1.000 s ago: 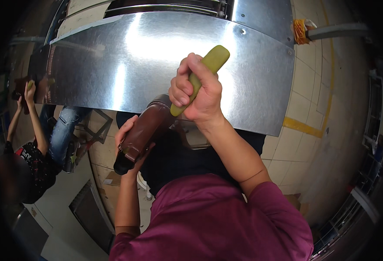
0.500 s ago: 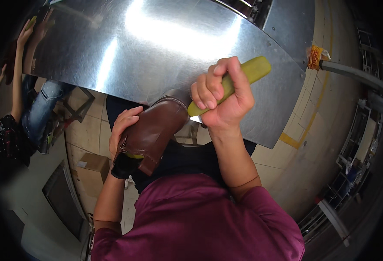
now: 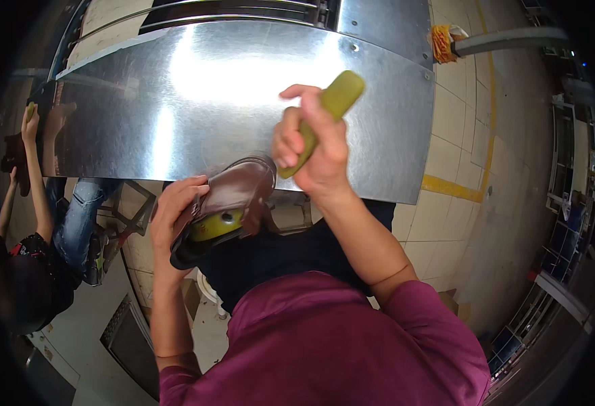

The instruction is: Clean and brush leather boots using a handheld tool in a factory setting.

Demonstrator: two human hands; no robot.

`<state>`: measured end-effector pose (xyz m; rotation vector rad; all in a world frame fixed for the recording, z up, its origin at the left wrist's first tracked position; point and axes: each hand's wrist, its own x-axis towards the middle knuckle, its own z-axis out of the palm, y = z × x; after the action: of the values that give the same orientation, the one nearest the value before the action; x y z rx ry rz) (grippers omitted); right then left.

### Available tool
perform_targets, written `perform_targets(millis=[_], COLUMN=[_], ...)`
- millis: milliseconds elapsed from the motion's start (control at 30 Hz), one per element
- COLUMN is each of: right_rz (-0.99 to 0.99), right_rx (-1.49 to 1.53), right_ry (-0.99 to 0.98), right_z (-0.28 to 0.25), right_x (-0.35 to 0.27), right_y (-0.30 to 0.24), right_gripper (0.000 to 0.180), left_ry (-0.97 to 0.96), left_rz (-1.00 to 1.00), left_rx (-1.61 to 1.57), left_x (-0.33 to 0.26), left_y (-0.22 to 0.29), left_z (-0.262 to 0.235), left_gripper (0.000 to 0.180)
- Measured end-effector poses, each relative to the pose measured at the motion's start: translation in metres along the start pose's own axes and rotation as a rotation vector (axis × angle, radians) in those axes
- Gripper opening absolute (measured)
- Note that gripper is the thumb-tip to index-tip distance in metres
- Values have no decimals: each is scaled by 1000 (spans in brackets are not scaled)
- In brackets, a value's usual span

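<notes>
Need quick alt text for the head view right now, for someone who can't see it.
Left hand grips a brown leather shoe with a yellow-green form inside, while the right hand holds a yellow-green tool handle above it, over a shiny metal table.

Maroon short sleeves, bare forearms

Pretty bright overall, light coming from overhead. Big white glare blows out the middle of the shiny metal sheet (image 3: 243,108), with a thinner streak toward its left edge. Heavy fisheye: straight edges bow, corners go black. Left side sits in dim shadow. The centre is reasonably sharp, but things go soft near the rim.
</notes>
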<state>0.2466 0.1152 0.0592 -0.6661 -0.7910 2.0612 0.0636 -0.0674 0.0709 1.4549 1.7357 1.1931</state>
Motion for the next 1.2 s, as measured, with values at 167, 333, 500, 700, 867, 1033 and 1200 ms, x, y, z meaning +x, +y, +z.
perform_targets(millis=[167, 333, 500, 700, 867, 1033, 1200], right_rz=[-269, -111, -85, 64, 91, 92, 131], right_rx=[-101, 48, 58, 194, 281, 262, 203], right_ry=[133, 39, 46, 4, -72, -82, -111], right_z=[-34, -63, -48, -21, -2, 5, 6], right_x=[-9, -20, -18, -7, -2, 0, 2], right_y=[-45, -52, -34, 3, 27, 41, 43], right_gripper=[44, 45, 47, 26, 26, 27, 24], left_ry=[-261, -175, 183, 409, 399, 342, 465], left_rz=[205, 219, 111, 51, 40, 63, 36], left_rx=[315, 314, 184, 155, 186, 181, 116], left_x=[39, 15, -74, -89, -86, -94, -95], left_y=[47, 24, -26, -41, -46, -59, -65], left_z=[-3, -5, 12, 67, 59, 53, 69], left_gripper=[37, 26, 50, 56, 51, 39, 30])
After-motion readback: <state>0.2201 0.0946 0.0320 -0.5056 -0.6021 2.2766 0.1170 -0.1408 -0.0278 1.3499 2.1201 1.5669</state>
